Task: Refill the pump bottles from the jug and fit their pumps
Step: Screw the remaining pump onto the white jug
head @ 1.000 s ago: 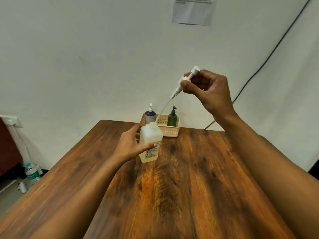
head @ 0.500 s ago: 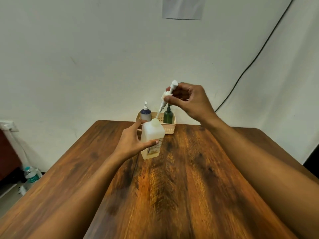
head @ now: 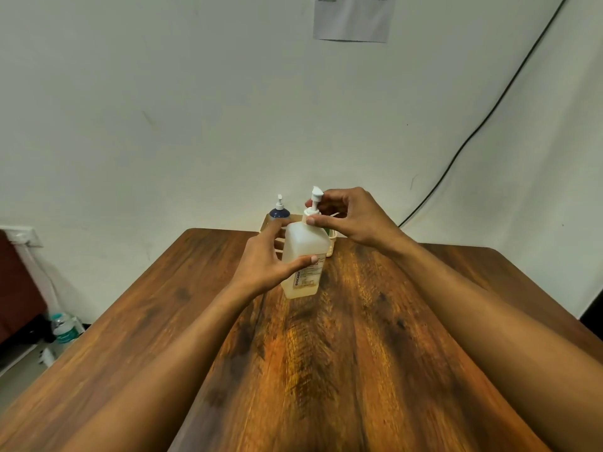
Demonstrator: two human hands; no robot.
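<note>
A translucent white bottle (head: 305,252) with a printed label stands upright on the wooden table (head: 375,353). My left hand (head: 267,259) wraps around its body from the left. A white pump (head: 314,203) sits in the bottle's neck, its tube down inside. My right hand (head: 352,216) grips the pump's collar with thumb and fingers. Behind, a dark blue pump bottle (head: 279,212) stands in a beige basket (head: 330,246). The green bottle is hidden behind my right hand. No jug is in view.
The table runs back to a white wall. A black cable (head: 489,115) hangs down the wall at right and a paper sheet (head: 354,17) is taped up high. On the floor at left stands a plastic water bottle (head: 63,327).
My right hand has lowered the pump from high above the bottle, feeding its tube in until the collar reached the neck. The left hand kept hold of the bottle.
</note>
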